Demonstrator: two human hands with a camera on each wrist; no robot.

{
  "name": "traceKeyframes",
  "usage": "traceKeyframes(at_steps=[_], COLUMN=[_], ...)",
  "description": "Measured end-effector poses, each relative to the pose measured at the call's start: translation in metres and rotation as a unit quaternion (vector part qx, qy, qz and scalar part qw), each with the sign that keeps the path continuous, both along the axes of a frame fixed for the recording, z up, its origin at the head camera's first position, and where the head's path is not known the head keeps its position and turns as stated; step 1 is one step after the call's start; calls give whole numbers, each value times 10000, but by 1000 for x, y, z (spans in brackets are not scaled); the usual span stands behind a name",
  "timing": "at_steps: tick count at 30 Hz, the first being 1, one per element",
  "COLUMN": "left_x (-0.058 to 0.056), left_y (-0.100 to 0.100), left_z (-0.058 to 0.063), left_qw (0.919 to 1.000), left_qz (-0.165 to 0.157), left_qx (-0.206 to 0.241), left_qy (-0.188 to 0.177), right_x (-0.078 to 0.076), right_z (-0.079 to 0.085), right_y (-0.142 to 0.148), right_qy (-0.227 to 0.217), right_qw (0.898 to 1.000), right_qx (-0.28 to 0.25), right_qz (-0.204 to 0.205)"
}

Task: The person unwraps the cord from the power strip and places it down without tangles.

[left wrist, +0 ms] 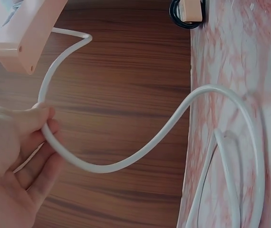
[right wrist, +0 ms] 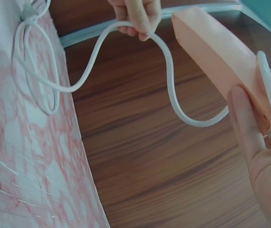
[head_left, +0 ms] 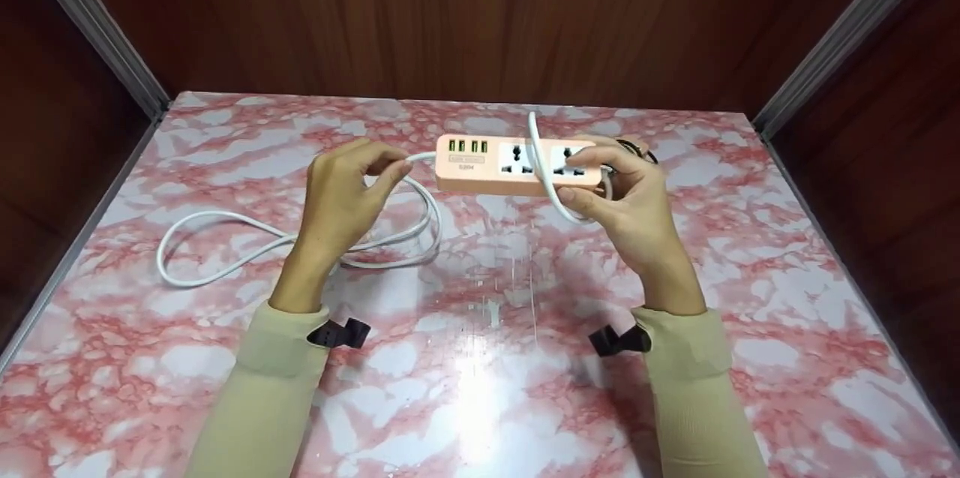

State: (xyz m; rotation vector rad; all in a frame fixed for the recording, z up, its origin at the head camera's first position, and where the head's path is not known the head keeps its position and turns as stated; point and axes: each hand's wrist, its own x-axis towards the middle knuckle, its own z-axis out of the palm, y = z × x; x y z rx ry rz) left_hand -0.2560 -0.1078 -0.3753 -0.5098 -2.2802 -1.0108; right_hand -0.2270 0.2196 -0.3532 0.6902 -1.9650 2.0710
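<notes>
My right hand (head_left: 637, 200) grips a peach-coloured power strip (head_left: 487, 181) by its right end, raised above the table. White sockets and several USB ports face up on it. A loop of its white cable (head_left: 537, 151) passes across the strip's face near the right fingers. To the left of the strip, my left hand (head_left: 341, 193) pinches the cable between thumb and fingertips. In the left wrist view, the held cable (left wrist: 111, 167) sags from those fingers and runs down to the table. The right wrist view shows the strip's side (right wrist: 216, 52) and the cord leaving its end.
More white cable lies in loose loops (head_left: 202, 280) on the left of the pink marbled table (head_left: 465, 373). A black coiled cord (left wrist: 175, 18) around a peach block (left wrist: 191, 10) sits farther off, mostly behind my right hand in the head view. Dark wood panels (head_left: 450, 20) enclose the table.
</notes>
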Motion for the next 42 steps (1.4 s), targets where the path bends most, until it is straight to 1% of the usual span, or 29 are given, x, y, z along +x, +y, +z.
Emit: traceKeyframes(at_steps=[4, 9, 13, 17, 23, 25, 28, 29, 32, 35, 37, 42], left_x=[0, 1, 3, 5, 9, 12, 25, 27, 37, 40, 46, 51], left_y=[0, 0, -1, -4, -8, -7, -3, -3, -1, -3, -1, -3], left_z=[1, 4, 8, 12, 21, 26, 41, 43, 53, 57, 63, 68], left_qw=[9989, 9951, 9914, 9873, 9802, 9776, 9749, 9744, 9732, 9720, 9710, 9692], left_qz=[136, 232, 290, 348, 509, 528, 559, 565, 592, 581, 581, 595], left_qx=[243, 555, 810, 1036, 1345, 1453, 1578, 1576, 1615, 1658, 1704, 1711], left_qy=[375, 790, 987, 1153, 1364, 1429, 1469, 1500, 1524, 1562, 1574, 1670], right_x=[0, -1, -2, -3, -3, -4, -3, -4, -4, -4, -5, -7], right_z=[-1, -2, -3, -3, -4, -4, -5, -5, -5, -5, -6, -6], right_y=[1, 2, 2, 2, 3, 3, 4, 4, 4, 4, 4, 5], right_qy=[61, 35, 22, 31, 34, 18, -30, -51, -126, -163, -160, -170], right_qw=[9998, 9996, 9995, 9991, 9986, 9986, 9984, 9984, 9984, 9983, 9981, 9979], right_qx=[163, 216, 285, 327, 377, 427, 506, 522, 532, 549, 599, 632], right_qz=[103, 151, 165, 277, 356, 324, 253, 229, 169, 116, 66, -27])
